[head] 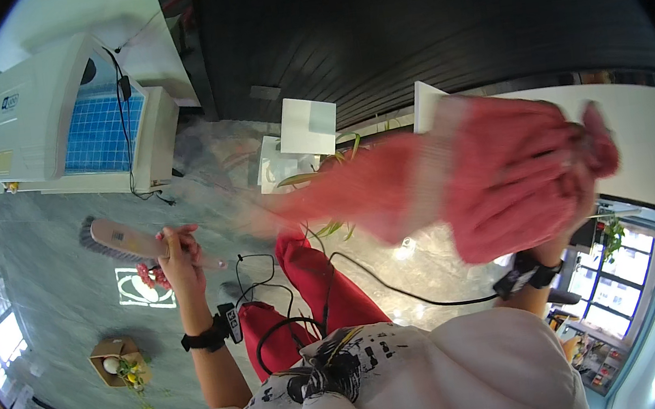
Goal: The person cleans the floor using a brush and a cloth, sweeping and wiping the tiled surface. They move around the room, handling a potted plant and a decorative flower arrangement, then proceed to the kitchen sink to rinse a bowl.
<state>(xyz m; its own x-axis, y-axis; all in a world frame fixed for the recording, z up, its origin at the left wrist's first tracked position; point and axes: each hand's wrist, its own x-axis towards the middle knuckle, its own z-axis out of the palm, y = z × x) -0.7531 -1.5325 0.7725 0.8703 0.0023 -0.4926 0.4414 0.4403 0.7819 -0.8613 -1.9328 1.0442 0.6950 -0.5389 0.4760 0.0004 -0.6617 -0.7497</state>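
Note:
My left hand [179, 253] grips the handle of a bristle brush [128, 236] with a pale back and dark bristles, held above the grey floor. A bunched red cloth [502, 177] with a pale band hangs from my right hand [588, 200]. Most of that hand is hidden behind the folds, and the fingers cannot be made out. The cloth's lower end stretches left and is blurred. Black straps with small devices circle both wrists. Red flowers [153, 277] show beside my left wrist.
At upper left stands a white housing [29, 124] with a blue tiled inside and a hanging cable [125, 125]. White panels [307, 126] and green leaves lie ahead. A cardboard box [101, 362] holds a plant on the floor. Black cables [412, 292] cross before my legs.

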